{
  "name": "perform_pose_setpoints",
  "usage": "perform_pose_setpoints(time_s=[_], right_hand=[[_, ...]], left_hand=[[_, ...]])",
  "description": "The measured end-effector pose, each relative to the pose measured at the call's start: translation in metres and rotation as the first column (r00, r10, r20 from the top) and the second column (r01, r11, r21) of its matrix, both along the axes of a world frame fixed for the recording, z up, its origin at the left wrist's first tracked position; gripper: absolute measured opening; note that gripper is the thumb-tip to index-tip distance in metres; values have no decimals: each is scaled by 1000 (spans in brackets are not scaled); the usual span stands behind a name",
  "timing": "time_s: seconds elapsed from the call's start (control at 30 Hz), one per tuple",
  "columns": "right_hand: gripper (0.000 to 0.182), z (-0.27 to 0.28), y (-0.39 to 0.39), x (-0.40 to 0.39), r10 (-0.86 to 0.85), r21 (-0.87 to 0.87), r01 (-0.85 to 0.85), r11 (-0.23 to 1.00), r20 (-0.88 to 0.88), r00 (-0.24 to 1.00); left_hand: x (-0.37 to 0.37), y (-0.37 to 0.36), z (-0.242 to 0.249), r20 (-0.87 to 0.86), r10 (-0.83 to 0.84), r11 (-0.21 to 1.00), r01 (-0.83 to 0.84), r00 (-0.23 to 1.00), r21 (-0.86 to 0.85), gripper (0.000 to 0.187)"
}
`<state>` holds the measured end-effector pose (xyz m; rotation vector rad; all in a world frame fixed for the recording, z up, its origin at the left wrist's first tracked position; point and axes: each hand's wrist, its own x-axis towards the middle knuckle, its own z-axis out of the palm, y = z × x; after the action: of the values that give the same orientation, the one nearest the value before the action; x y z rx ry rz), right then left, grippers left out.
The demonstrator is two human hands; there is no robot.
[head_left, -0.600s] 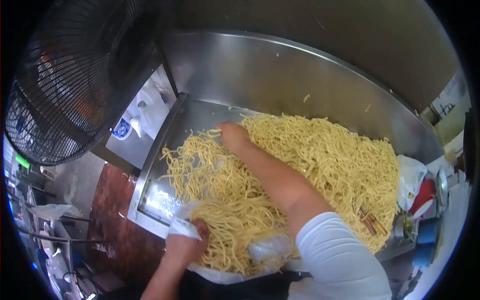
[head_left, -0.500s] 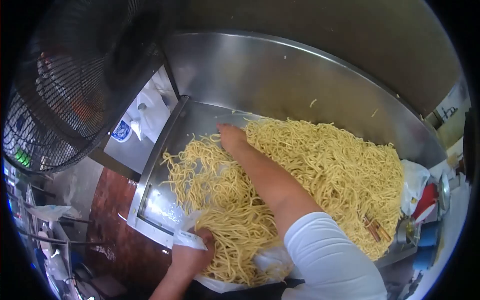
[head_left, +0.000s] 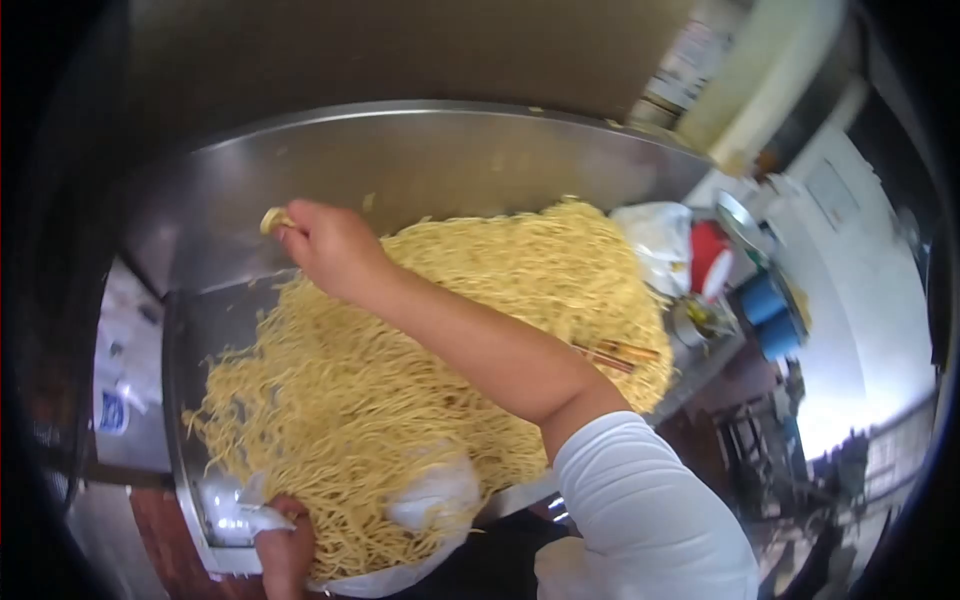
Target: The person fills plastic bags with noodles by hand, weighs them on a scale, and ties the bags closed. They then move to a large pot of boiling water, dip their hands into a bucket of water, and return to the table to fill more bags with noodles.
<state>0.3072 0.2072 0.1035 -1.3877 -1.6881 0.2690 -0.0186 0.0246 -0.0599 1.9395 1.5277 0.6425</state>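
A wide heap of yellow noodles [head_left: 520, 260] covers much of a metal tray [head_left: 215, 310] with a tall back wall. My right hand [head_left: 335, 250] is raised over the heap's far left side, fingers closed on a small clump of noodles [head_left: 272, 219] that shows past the fingertips. Low on the left, my left hand [head_left: 285, 545] grips the edge of a white plastic bag [head_left: 262, 515]. Noodles lie in and over that bag, and more of its plastic shows at the near edge.
A pair of wooden sticks [head_left: 620, 355] lies on the noodles at the right. Beyond are a white bag [head_left: 655, 240], a red item [head_left: 708, 258], a small metal container [head_left: 693, 322] and blue cups [head_left: 770, 315]. A white container with a blue label [head_left: 112, 410] stands left.
My right hand has lifted from the tray floor with a clump of noodles. My view has swung to the right. The left hand still grips the bag.
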Motion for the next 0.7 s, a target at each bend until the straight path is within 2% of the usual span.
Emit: perform_pose_setpoints(time_s=[0.03, 0.07, 0.17, 0.2, 0.23, 0.27, 0.3, 0.33, 0.37, 0.4, 0.43, 0.47, 0.5, 0.53, 0.57, 0.63, 0.7], right_hand=[[21, 18, -19, 25, -48, 11, 49, 999, -68, 997], [23, 22, -33, 54, -76, 64, 84, 994, -123, 989], [22, 32, -115, 143, -280, -18, 280, 960, -116, 953], [21, 23, -143, 176, -327, -25, 327, 945, -123, 937], [19, 18, -175, 206, -394, -111, 379, 919, -198, 898], [18, 13, -206, 235, -454, -195, 414, 889, -267, 850], [17, 7, -233, 263, -525, -215, 479, 851, -398, 752], [16, -2, -259, 292, -572, -241, 534, 810, -520, 634], [17, -13, -283, 327, -600, -270, 578, 770, -614, 512], [18, -28, -306, 363, -611, -308, 611, 730, -695, 380], [20, -46, -325, 398, -637, -316, 668, 674, -707, 308], [22, -66, -340, 432, -658, -329, 717, 614, -716, 235], [22, -86, -352, 468, -650, -326, 715, 618, -724, 232], [20, -108, -360, 502, -742, -427, 728, 537, -650, 165], [18, -131, -367, 534, -822, -525, 727, 443, -562, 95], [13, -168, -369, 597, -842, -616, 652, 442, -536, 64], [11, -209, -356, 656, -856, -693, 566, 446, -515, 45]], left_hand=[[-3, 2, -3, 33, 22, 999, -20, 999, -46, 7], [-8, 7, -5, -22, 11, 994, -13, 1000, -108, 7], [-6, 12, -4, -24, -20, 995, 17, 1000, -97, 10], [-19, 18, -14, -152, -38, 991, 17, 988, -136, 10], [-5, 15, 6, -158, -56, 991, 36, 986, -127, 10], [12, 10, 39, -363, -123, 978, 52, 924, -201, 37], [27, 6, 64, -546, -191, 962, 46, 816, -269, 66], [38, 1, 72, -587, -156, 975, 30, 795, -218, 56], [25, 7, 49, -590, -152, 979, 38, 793, -201, 56], [-7, 22, 9, -655, -107, 993, 52, 748, -102, 57], [-14, 27, -13, -711, -53, 998, 70, 701, -6, 57], [1, 20, -9, -727, 25, 998, 26, 687, 58, 62], [14, 11, 4, -739, 103, 992, -19, 666, 122, 66], [59, -5, 51, -723, 85, 990, -141, 685, -18, 60], [73, -10, 61, -717, 137, 980, -197, 683, 0, 59], [80, -16, 60, -650, 248, 955, -295, 719, 38, 55], [80, -16, 59, -510, 382, 905, -423, 771, 38, 52]])
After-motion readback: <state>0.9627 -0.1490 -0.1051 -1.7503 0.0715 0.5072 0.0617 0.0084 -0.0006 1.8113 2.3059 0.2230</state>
